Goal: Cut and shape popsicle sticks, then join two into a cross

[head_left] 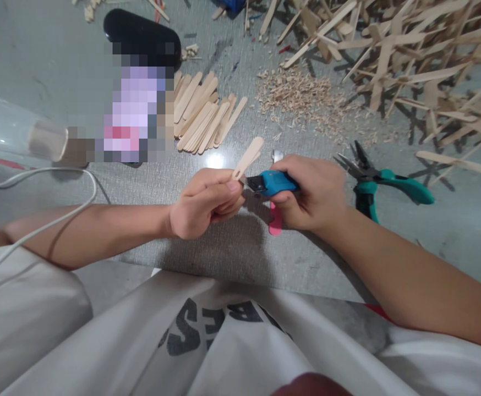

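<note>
My left hand (209, 199) is closed around wooden craft sticks (249, 156), pinched between thumb and fingers with their rounded ends pointing up and away. At least two sticks show, slightly fanned, and a small slot is visible near my thumb. In my right hand (312, 190) is a blue utility knife (279, 182) with a black front end. Its tip meets the sticks beside my left thumb; the exact contact is too small to make out. Beneath the right hand lies a pink-handled tool (275, 220), partly hidden.
Craft sticks lie in a neat bunch (207, 118) beyond my left hand, near a blurred phone (131, 110) and a black case (141, 36). Wood shavings (296, 93) and a large stick heap (409, 49) spread behind. Green-handled pliers (372, 179) rest at right. A white cable (59, 170) crosses my left arm.
</note>
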The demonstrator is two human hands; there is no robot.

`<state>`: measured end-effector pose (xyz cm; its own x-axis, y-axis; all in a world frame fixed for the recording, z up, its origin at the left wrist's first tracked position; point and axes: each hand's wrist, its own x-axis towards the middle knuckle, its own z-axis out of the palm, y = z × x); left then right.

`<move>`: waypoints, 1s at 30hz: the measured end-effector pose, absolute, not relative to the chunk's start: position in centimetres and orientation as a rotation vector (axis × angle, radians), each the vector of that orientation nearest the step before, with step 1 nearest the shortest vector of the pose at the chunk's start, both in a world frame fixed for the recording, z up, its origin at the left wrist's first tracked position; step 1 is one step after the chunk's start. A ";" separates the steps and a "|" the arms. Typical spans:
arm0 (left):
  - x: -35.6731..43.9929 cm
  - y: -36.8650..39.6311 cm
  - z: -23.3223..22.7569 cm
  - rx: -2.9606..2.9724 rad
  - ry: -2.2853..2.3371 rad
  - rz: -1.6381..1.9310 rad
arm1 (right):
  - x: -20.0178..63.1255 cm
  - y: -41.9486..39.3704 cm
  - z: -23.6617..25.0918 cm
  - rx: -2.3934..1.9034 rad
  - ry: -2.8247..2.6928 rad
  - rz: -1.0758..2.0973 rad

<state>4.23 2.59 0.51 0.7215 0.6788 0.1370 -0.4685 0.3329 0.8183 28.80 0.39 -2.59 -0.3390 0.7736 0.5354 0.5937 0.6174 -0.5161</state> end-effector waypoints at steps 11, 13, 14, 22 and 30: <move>4.1 2.5 0.4 1.054 0.144 0.741 | 29.1 -0.1 -2.3 -1.111 -2.145 0.273; 4.1 2.3 0.3 1.072 0.137 0.748 | 29.0 -0.2 -2.2 -1.151 -2.168 0.283; 4.1 2.2 0.2 1.082 0.129 0.754 | 29.0 -0.3 -2.1 -1.174 -2.177 0.289; 3.9 1.8 0.0 1.163 0.121 0.804 | 28.7 -0.8 -2.0 -1.136 -2.174 0.219; 3.8 1.9 0.4 1.247 0.196 0.763 | 28.6 -0.9 -2.2 -1.242 -2.184 0.261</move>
<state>3.83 1.92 0.40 0.7422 0.6165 0.2628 -0.4130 0.1119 0.9038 28.63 -0.95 -2.16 -0.3773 0.8319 0.4069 0.7125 0.5414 -0.4463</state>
